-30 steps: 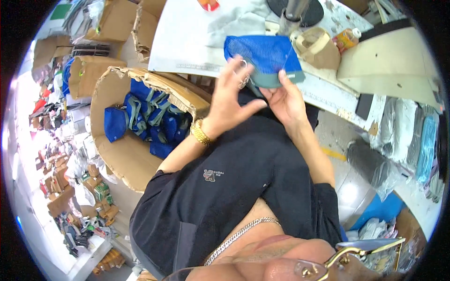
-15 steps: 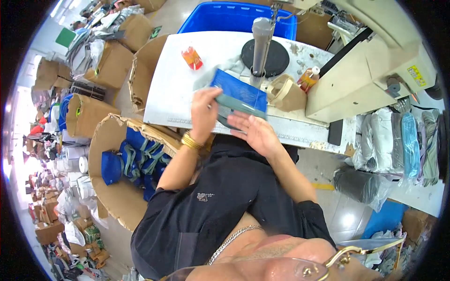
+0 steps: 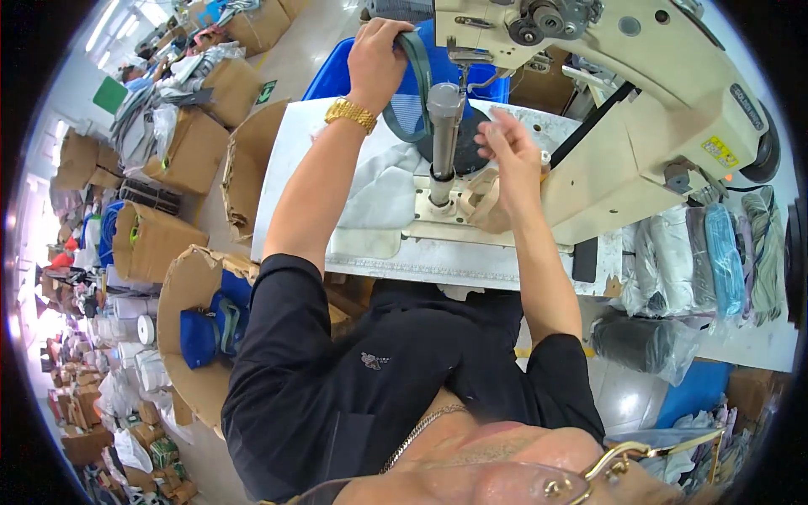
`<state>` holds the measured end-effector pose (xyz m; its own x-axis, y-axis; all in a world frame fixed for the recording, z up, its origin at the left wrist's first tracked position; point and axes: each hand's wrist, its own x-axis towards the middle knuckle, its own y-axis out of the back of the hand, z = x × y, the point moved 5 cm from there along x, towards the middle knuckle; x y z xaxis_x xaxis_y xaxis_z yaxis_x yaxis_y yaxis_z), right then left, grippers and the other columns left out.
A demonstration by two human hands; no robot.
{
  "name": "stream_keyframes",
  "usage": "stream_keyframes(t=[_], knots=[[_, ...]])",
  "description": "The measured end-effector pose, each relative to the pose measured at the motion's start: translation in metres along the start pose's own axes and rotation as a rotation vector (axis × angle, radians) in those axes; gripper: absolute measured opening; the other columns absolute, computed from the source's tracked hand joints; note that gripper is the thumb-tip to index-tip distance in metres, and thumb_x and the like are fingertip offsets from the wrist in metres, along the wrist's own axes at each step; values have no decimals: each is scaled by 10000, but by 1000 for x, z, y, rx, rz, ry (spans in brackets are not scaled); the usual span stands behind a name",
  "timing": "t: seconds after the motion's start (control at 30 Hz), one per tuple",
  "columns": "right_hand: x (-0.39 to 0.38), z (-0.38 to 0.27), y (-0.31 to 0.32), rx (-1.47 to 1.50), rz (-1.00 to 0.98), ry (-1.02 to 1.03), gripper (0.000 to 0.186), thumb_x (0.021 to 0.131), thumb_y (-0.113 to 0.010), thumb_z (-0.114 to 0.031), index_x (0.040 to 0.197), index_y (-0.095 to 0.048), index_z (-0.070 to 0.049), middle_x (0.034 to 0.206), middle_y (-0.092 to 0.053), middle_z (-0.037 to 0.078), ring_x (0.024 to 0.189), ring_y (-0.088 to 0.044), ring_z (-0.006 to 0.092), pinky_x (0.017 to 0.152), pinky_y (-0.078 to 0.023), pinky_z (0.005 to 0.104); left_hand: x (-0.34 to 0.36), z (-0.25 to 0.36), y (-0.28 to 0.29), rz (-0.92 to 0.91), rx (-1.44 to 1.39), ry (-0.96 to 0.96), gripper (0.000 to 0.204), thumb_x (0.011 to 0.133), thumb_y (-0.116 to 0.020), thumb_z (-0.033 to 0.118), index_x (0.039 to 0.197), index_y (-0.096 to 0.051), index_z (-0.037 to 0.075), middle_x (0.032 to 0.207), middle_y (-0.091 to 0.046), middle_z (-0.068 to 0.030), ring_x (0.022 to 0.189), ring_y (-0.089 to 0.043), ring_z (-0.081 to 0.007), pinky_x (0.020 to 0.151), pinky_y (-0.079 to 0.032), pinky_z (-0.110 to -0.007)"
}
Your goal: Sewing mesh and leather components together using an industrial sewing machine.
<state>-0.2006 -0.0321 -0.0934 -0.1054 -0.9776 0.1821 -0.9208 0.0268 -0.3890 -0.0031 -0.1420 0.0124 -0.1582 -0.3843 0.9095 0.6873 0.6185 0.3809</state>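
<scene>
My left hand (image 3: 377, 63) is up at the far edge of the table, its fingers closed on a fabric piece (image 3: 410, 88) with a grey-green band and a pale mesh panel. That piece hangs at the left of the sewing machine's upright post (image 3: 443, 126), under the machine head (image 3: 513, 34). On the post's other side, my right hand (image 3: 511, 156) is raised with its fingers loosely bent and apart, and nothing shows in it. A pale grey cloth (image 3: 374, 189) lies on the white table (image 3: 379, 268) below my left wrist.
Behind the table stands a blue bin (image 3: 332, 71). A torn cardboard box (image 3: 181, 337) at my left holds blue pieces with grey-green bands. The machine's arm (image 3: 627, 168) spans the right side, near bagged rolls (image 3: 677, 252) of material.
Both hands held the fabric piece in front of the post. My left hand has carried it away and up beside the needle area, while my right hand has let go and moved right.
</scene>
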Motion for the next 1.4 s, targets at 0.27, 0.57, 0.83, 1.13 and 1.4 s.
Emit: stream_keyframes(t=[0.27,0.57,0.83,1.13,1.4], knots=[[24,-45,-19,-380,-100,283,206,907,-657,-119,1072,-649,4,812,-659,35,672,-576,66,605,-473,222,5,-4,-14,-4,-29,45,246,748,-636,18,952,-707,135,929,-638,-77,937,-598,-296,812,-500,-385],[-57,-36,-86,-179,-510,86,137,915,-652,-143,923,-689,-11,787,-667,32,679,-615,85,587,-475,224,13,4,-23,4,-15,4,231,754,-653,44,965,-692,129,949,-628,-76,943,-594,-293,810,-507,-395],[-80,-16,-63,-354,-556,84,104,906,-652,-140,913,-691,-43,717,-643,1,644,-623,97,548,-471,227,33,24,-7,38,-111,62,225,762,-532,-62,922,-643,51,895,-613,-160,913,-577,-377,795,-470,-433],[7,-19,4,-225,90,59,346,997,-519,-342,1099,-642,-35,889,-640,52,826,-615,121,748,-493,258,39,45,-22,-109,-62,40,243,751,-531,-62,945,-631,44,890,-600,-178,901,-567,-389,792,-475,-429],[57,21,-9,-141,-71,-177,424,979,-531,-371,1174,-624,-6,966,-647,56,911,-613,139,872,-477,305,24,41,-29,-209,42,-35,185,756,-667,107,929,-614,69,947,-577,-106,933,-579,-318,814,-513,-412]])
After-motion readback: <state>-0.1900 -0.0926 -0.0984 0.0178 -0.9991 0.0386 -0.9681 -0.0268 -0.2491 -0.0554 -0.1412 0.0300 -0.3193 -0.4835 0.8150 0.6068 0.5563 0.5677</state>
